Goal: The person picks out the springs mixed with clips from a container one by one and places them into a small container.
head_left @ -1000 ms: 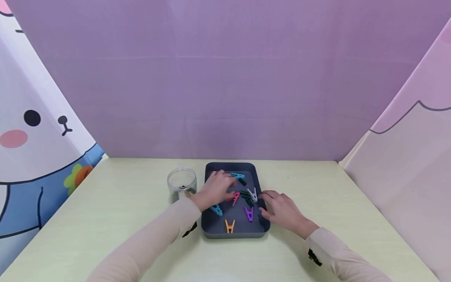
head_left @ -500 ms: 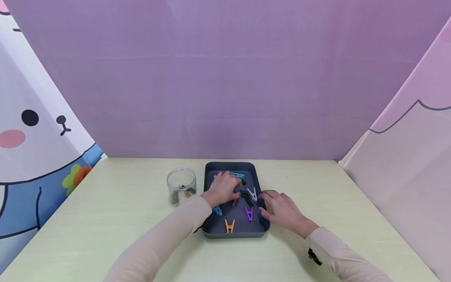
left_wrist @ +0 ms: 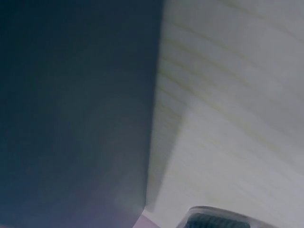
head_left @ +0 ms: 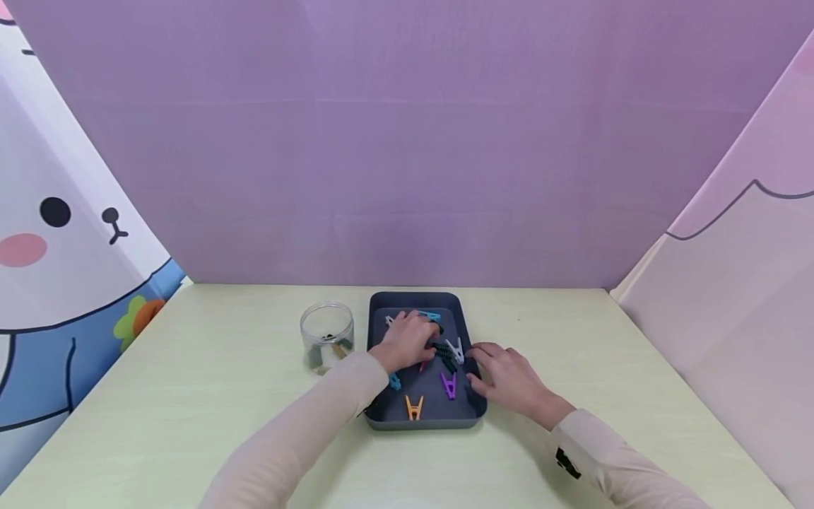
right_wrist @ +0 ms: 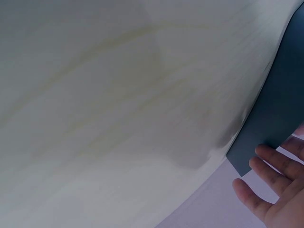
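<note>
Clips: scattered, in several colours, inside the dark tray that is set on the pale tabletop.
Jar: clear, upright, placed just beside the tray's left wall; dark and tan pieces are contained low inside.
Left hand: lowered over the tray, fingers bent downward among the clips; whether anything is pinched cannot be told, the fingertips being largely hidden.
Clips, left side: a white clip is seen beside the knuckles; a blue clip is partly covered by the left arm.
Clips, middle: an orange clip is laid near the front wall; a red clip is mostly covered by the left hand; a second blue clip is found beyond the fingers.
Clips, right side: dark green clips are grouped near a second white clip; a purple clip is placed nearer the front.
Right hand: fingers spread, fingertips rested against the tray's right wall.
</note>
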Available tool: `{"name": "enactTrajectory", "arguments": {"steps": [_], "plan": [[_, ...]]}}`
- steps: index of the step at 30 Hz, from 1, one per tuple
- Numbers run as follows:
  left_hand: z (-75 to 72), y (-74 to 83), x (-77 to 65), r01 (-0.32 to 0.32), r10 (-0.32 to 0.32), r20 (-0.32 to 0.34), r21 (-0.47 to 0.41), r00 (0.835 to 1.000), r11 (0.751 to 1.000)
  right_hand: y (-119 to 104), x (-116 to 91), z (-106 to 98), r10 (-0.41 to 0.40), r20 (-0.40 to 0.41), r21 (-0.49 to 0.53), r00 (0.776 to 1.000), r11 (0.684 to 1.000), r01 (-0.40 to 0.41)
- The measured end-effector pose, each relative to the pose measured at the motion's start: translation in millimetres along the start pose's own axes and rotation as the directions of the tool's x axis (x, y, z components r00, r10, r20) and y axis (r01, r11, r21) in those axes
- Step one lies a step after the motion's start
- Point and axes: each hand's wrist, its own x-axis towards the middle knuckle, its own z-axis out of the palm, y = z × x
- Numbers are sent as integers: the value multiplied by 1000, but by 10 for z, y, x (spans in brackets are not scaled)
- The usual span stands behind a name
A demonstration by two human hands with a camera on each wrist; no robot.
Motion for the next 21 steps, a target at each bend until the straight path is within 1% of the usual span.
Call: {"name": "enactTrajectory", "arguments": {"steps": [7,15,21], "plan": [[5,16,1,-11,11,8,-23,1000,1000,4,-7,5,-15,-16,9,1000,1000,15],[11,37,6,-17,17,27,-23,999,1000,-5,-4,13,-23,-37,8,999,1000,23],[22,46,16,-20,21,26,-17,999,1000,-8,-4,14,-21,-35,8,999,1000,21]]}}
